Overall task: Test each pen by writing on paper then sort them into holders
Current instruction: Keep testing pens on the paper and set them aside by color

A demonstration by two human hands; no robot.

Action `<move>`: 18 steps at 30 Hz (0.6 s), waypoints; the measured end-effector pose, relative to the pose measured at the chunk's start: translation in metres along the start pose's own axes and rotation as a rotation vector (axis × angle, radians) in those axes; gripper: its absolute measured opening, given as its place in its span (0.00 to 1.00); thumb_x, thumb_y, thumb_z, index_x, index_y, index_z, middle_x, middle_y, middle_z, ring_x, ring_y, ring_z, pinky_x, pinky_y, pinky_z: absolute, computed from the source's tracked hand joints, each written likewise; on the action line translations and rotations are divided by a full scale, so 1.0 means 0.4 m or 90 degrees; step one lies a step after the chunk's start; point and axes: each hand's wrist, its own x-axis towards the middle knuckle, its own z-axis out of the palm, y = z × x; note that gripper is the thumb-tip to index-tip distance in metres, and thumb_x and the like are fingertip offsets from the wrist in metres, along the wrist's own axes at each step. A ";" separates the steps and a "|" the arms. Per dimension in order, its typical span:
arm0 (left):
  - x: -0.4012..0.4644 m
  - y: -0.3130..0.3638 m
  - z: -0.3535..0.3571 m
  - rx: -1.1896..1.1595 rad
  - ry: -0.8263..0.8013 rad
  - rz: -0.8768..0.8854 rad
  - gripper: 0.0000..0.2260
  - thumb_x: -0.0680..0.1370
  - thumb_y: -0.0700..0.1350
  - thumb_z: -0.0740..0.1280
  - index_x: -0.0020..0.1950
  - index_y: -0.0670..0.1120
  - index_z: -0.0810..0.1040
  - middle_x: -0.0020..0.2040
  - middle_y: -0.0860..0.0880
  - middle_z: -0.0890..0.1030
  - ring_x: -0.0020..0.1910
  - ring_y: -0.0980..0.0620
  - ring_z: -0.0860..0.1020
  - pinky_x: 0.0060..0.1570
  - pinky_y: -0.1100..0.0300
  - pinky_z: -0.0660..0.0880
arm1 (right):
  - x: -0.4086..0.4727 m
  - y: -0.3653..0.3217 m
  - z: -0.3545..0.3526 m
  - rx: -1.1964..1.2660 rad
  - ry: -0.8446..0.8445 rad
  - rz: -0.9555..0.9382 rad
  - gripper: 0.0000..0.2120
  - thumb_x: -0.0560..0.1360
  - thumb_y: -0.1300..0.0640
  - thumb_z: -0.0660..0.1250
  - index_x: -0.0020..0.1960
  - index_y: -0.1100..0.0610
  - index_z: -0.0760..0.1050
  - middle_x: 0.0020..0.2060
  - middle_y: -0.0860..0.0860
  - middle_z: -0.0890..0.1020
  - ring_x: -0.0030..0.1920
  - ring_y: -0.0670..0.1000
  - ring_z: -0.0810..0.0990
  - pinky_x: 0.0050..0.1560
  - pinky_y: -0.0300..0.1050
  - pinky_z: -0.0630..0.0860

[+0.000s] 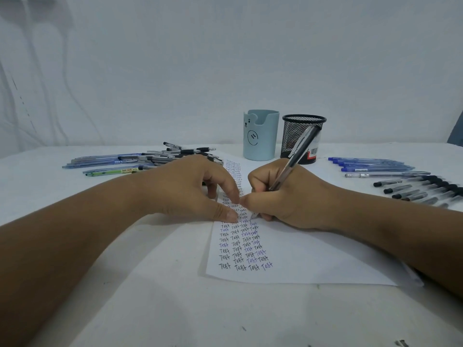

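1. White paper (pixel 300 256), lined with columns of the handwritten word "Test" in black and blue ink, lies on a white-covered table (pixel 160 309) in front of a person writing.
2. On the paper, the right hand (pixel 283 199) grips a clear-barrelled pen (pixel 298 156), fingers curled tight around it, the tip meeting the sheet at the head of the fourth column.
3. At the paper's left edge, the left hand (pixel 190 189) presses down with loosely bent fingers (pixel 231 216), holding nothing, its thumb touching the right hand's.
4. Beyond the paper's far edge stand two holders side by side: a pale blue bear-faced cup (pixel 260 136) and, just to its right, a black mesh cup (pixel 298 136) with a barcode label.
5. Left of the paper, an untidy heap of pens (pixel 140 160) lies on the cloth.
6. Right of the paper, blue-capped pens (pixel 368 164) lie in a neat row, with black-capped pens (pixel 421 190) ranked nearer the writer.
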 end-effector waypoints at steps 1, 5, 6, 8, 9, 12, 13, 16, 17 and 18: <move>0.000 0.000 0.000 0.001 -0.001 -0.001 0.17 0.62 0.66 0.77 0.48 0.64 0.84 0.53 0.57 0.83 0.47 0.57 0.80 0.47 0.60 0.72 | -0.001 0.000 0.000 0.005 0.000 -0.001 0.20 0.74 0.67 0.71 0.28 0.58 0.67 0.22 0.51 0.75 0.26 0.47 0.72 0.32 0.39 0.73; 0.002 0.002 -0.002 0.002 -0.007 -0.006 0.20 0.60 0.70 0.73 0.49 0.65 0.84 0.54 0.57 0.83 0.47 0.57 0.79 0.47 0.60 0.73 | 0.000 -0.002 0.000 0.005 -0.008 0.008 0.20 0.73 0.68 0.70 0.27 0.57 0.66 0.22 0.51 0.73 0.25 0.47 0.70 0.30 0.38 0.68; 0.002 0.003 -0.001 -0.001 -0.008 -0.006 0.20 0.60 0.70 0.73 0.49 0.65 0.84 0.54 0.57 0.83 0.47 0.57 0.79 0.47 0.60 0.73 | 0.000 -0.003 0.000 0.000 -0.009 0.009 0.21 0.73 0.68 0.69 0.27 0.56 0.65 0.22 0.50 0.73 0.25 0.46 0.69 0.30 0.38 0.68; 0.003 0.003 0.000 -0.005 -0.008 -0.005 0.20 0.60 0.70 0.73 0.49 0.65 0.84 0.53 0.56 0.83 0.48 0.56 0.80 0.48 0.59 0.73 | -0.001 -0.005 0.000 0.000 -0.010 0.008 0.21 0.73 0.68 0.69 0.27 0.56 0.65 0.22 0.50 0.73 0.24 0.45 0.69 0.28 0.37 0.67; 0.002 0.002 0.000 -0.005 -0.007 -0.006 0.21 0.60 0.70 0.73 0.49 0.64 0.84 0.53 0.56 0.83 0.48 0.56 0.80 0.48 0.59 0.73 | -0.002 -0.005 -0.001 0.002 -0.014 0.008 0.20 0.73 0.68 0.70 0.27 0.57 0.66 0.22 0.51 0.73 0.24 0.45 0.69 0.28 0.36 0.67; 0.000 0.003 0.000 0.006 -0.005 -0.012 0.19 0.61 0.69 0.75 0.49 0.65 0.84 0.54 0.56 0.83 0.48 0.56 0.80 0.47 0.60 0.72 | -0.003 -0.006 -0.003 0.007 -0.025 0.011 0.20 0.74 0.68 0.70 0.28 0.58 0.65 0.23 0.53 0.73 0.24 0.45 0.69 0.28 0.36 0.67; 0.000 0.005 0.000 0.006 -0.003 -0.013 0.17 0.63 0.67 0.78 0.49 0.64 0.84 0.54 0.56 0.83 0.47 0.56 0.80 0.47 0.60 0.72 | -0.003 -0.004 -0.003 0.007 -0.024 0.011 0.20 0.74 0.68 0.69 0.28 0.58 0.65 0.23 0.53 0.73 0.24 0.46 0.69 0.28 0.36 0.67; 0.000 0.008 -0.001 0.002 0.004 -0.013 0.12 0.67 0.59 0.79 0.48 0.61 0.85 0.53 0.58 0.83 0.47 0.57 0.79 0.47 0.62 0.71 | -0.002 0.000 -0.004 0.000 -0.010 0.013 0.20 0.74 0.67 0.69 0.28 0.58 0.65 0.23 0.52 0.73 0.25 0.47 0.69 0.29 0.39 0.67; 0.000 0.009 -0.001 0.004 0.005 -0.012 0.12 0.67 0.59 0.79 0.48 0.61 0.85 0.53 0.59 0.83 0.47 0.57 0.79 0.47 0.62 0.71 | -0.002 0.000 -0.005 -0.006 -0.009 0.013 0.20 0.74 0.67 0.70 0.28 0.57 0.66 0.23 0.52 0.73 0.25 0.47 0.69 0.29 0.39 0.67; 0.001 0.009 -0.001 0.005 0.005 -0.011 0.12 0.66 0.59 0.79 0.48 0.61 0.85 0.53 0.60 0.83 0.47 0.57 0.79 0.47 0.62 0.70 | -0.002 0.000 -0.005 -0.013 -0.009 0.011 0.19 0.74 0.67 0.70 0.28 0.57 0.66 0.23 0.52 0.74 0.26 0.47 0.69 0.30 0.39 0.67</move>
